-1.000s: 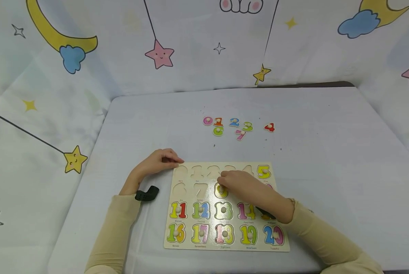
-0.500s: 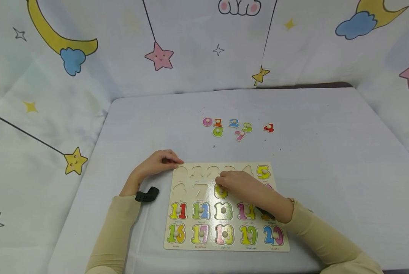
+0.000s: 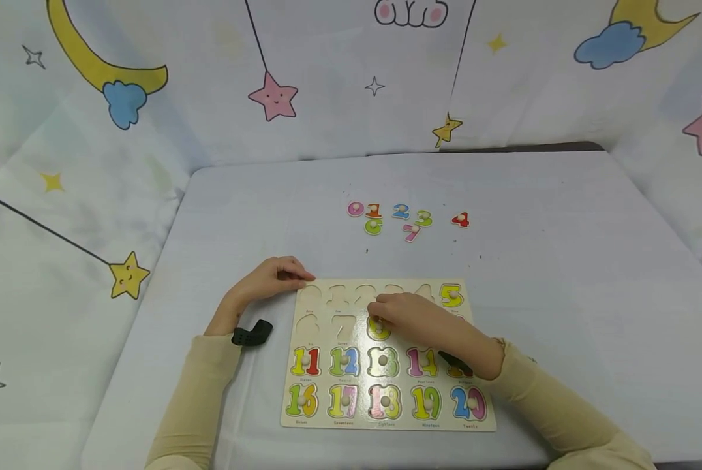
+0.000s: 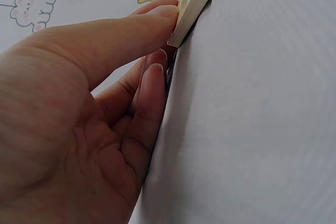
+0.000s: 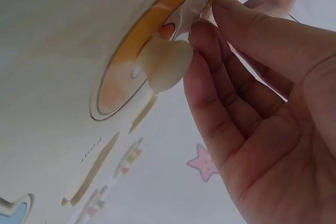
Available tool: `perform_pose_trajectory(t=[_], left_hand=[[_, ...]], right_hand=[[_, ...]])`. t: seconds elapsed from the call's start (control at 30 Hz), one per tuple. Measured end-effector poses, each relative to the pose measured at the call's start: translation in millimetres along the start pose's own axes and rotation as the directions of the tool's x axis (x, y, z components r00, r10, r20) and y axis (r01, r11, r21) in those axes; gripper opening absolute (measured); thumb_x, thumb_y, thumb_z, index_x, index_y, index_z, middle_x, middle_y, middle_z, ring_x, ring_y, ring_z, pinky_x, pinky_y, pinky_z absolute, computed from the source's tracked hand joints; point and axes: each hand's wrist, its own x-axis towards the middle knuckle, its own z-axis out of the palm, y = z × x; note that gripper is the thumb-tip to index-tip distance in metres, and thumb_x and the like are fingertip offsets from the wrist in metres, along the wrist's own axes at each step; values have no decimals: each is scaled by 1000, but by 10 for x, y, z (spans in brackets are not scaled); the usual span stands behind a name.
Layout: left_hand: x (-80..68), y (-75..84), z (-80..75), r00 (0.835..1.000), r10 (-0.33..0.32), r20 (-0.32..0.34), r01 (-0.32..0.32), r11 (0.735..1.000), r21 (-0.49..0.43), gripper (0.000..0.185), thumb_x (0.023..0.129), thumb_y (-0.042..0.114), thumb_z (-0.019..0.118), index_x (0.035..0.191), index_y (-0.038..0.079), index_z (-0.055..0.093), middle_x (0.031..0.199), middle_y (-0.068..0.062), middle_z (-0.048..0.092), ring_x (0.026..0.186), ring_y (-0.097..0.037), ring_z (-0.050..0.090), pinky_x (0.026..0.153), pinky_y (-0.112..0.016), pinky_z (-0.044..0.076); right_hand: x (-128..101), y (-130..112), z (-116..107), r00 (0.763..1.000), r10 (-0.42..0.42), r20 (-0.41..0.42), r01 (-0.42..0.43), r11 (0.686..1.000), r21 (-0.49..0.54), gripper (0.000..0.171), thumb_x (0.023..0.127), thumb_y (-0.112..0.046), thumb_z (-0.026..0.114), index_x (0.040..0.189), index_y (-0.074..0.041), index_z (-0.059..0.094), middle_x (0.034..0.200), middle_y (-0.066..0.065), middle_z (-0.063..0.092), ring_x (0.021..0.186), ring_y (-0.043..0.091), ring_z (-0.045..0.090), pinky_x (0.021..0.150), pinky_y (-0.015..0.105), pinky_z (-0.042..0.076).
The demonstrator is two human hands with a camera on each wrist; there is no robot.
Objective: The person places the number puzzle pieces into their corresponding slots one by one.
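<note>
A wooden number puzzle board (image 3: 327, 418) lies on the tabletop (image 3: 562, 294). The right hand (image 3: 412, 316) pinches the knob (image 5: 165, 64) of the 8 piece (image 3: 379, 328), seated mid-board. The left hand (image 3: 269, 279), fingers curled, holds the board's corner. Seven low numbers (image 3: 406, 219) already lie loose beyond; thirteen remain seated.

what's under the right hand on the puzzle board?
The right hand covers the yellow 8 piece, fingers at its knob. The board slot beside it, where 9 would sit, is mostly hidden; whether it is filled cannot be told.
</note>
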Motion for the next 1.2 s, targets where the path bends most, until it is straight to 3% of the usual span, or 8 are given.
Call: perform_pose_trajectory(t=[0.2, 0.43, 0.63, 0.87, 0.97, 1.07, 1.2], left_hand=[[-10, 34, -8, 1000, 12, 0, -12, 1000, 28, 17, 86, -2, 65, 101, -6, 70, 97, -17, 64, 83, -25, 52, 72, -28, 41], [-6, 23, -14, 1000, 13, 0, -13, 1000, 16, 17, 85, -3, 65, 102, -6, 70, 97, -17, 64, 83, -27, 52, 72, -28, 41], [-19, 24, -10, 1000, 17, -7, -17, 1000, 26, 16, 85, -3, 66, 101, -6, 70, 97, -17, 64, 84, -26, 53, 73, -30, 42], [-16, -1, 8, 1000, 29, -7, -29, 999, 24, 16, 85, -2, 66, 101, -6, 70, 97, -16, 64, 86, -24, 54, 73, -28, 42], [-11, -7, 13, 1000, 25, 2, -25, 999, 22, 16, 86, -2, 66, 101, -6, 70, 98, -16, 64, 86, -24, 54, 73, -27, 42], [-10, -4, 9, 1000, 17, 6, -17, 1000, 21, 17, 86, -1, 66, 102, -5, 70, 98, -15, 64, 86, -24, 54, 73, -27, 42], [-22, -1, -1, 1000, 15, 3, -15, 1000, 23, 17, 86, -1, 66, 102, -5, 70, 98, -15, 64, 86, -23, 54, 73, -27, 42]], right_hand=[[-28, 24, -58, 999, -15, 31, 13, 998, 56, 13, 89, -5, 63, 98, -14, 63, 87, -6, 58, 73, 9, 50, 69, 25, 45], [-44, 113, -224, 997, 59, 57, -64, 994, 92, 26, 86, -9, 68, 111, -12, 63, 97, -3, 62, 81, 12, 55, 73, 27, 47], [65, 301, -421, 995, 96, -8, -95, 992, 87, 25, 88, -11, 67, 113, -9, 64, 95, -2, 63, 83, 14, 57, 74, 30, 48], [341, 691, -577, 987, 146, -72, -142, 988, 60, 23, 90, -10, 64, 112, -4, 63, 93, 2, 63, 84, 18, 56, 74, 34, 47], [436, 869, -622, 971, 214, -111, -208, 976, 65, 25, 89, -8, 64, 113, -2, 62, 96, 7, 62, 86, 22, 56, 75, 36, 46], [510, 1028, -661, 938, 320, -131, -312, 947, 74, 27, 90, -10, 63, 115, -1, 60, 101, 12, 61, 89, 26, 55, 76, 39, 45], [587, 1144, -692, 900, 424, -102, -420, 906, 57, 30, 91, -17, 63, 115, 1, 60, 105, 16, 59, 94, 30, 54, 79, 44, 43]])
